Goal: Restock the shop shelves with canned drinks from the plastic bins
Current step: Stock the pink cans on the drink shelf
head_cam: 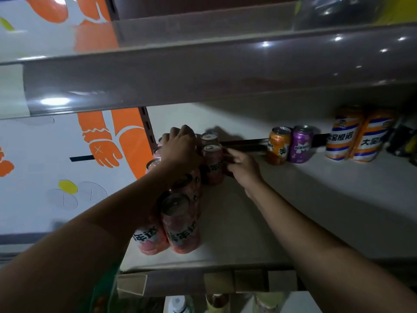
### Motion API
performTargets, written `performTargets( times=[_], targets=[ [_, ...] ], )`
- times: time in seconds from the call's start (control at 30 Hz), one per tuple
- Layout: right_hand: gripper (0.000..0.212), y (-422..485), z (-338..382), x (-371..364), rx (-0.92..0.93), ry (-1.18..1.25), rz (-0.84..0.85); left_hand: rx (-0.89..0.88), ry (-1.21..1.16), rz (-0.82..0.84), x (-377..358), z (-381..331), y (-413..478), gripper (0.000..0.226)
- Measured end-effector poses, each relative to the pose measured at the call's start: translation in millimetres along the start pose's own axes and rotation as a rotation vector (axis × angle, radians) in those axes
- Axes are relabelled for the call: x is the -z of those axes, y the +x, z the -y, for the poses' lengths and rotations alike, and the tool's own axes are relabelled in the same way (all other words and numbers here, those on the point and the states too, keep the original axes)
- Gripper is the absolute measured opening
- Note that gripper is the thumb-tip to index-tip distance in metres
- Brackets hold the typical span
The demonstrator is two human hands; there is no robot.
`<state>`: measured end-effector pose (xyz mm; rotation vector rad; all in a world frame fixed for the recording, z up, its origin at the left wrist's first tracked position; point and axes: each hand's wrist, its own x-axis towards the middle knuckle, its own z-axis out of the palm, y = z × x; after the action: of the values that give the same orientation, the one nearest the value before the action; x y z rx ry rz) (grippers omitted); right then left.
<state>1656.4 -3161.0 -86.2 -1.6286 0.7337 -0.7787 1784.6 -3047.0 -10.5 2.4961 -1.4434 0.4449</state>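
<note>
Two grips: right grip (241, 164) holds pink can (212, 163); left grip (180, 147) beside it, hold unclear.

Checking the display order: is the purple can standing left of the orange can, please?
No, the purple can stands right of the orange can.

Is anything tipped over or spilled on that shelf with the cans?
Nothing stands out. The pink cans stand upright in rows at the left of the shelf; the orange can and purple can stand side by side at the back. No spill shows, though the light is dim.
</note>
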Motion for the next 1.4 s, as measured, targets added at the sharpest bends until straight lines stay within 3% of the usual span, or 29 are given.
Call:
performTargets(
  times=[0.27, 0.43, 0.6, 0.77, 0.9, 1.0, 1.4],
  targets=[
    [0.055, 5.8, -4.4, -8.0, 0.067, -0.066, -0.064, -0.006, 0.078, -0.012, -1.0, -0.7, 4.1, 0.036],
    [0.056, 5.7, -3.6, -8.1, 0.067, -0.082, -0.042, 0.031, 0.046, 0.027, 0.2, -2.9, 1.9, 0.052],
    [0.064, -7.6, 4.0, 13.8, 0.043, 0.075, -0.093, -0.030, -0.340, -0.078, 12.1, -23.8, -9.6, 0.049],
    [0.052, -45.6, 23.3, 67.4, 0.078, 0.174, -0.092, 0.031, -0.918, 0.088, 19.6, -70.7, -30.1, 0.044],
    [0.044, -93.0, 39.3, 124.9, 0.117, 0.160, -0.152, -0.028, -1.126, 0.177, 34.2, -128.2, -52.2, 0.045],
    [0.041, -132.8, 50.1, 185.8, 0.119, 0.149, -0.232, -0.073, -1.171, 0.215, 44.4, -187.2, -68.5, 0.021],
    [0.042, -372.7, 98.0, 467.7, 0.182, -0.094, -0.850, -0.572, -1.428, 0.495, 114.3, -525.8, -160.3, 0.033]
  ],
)
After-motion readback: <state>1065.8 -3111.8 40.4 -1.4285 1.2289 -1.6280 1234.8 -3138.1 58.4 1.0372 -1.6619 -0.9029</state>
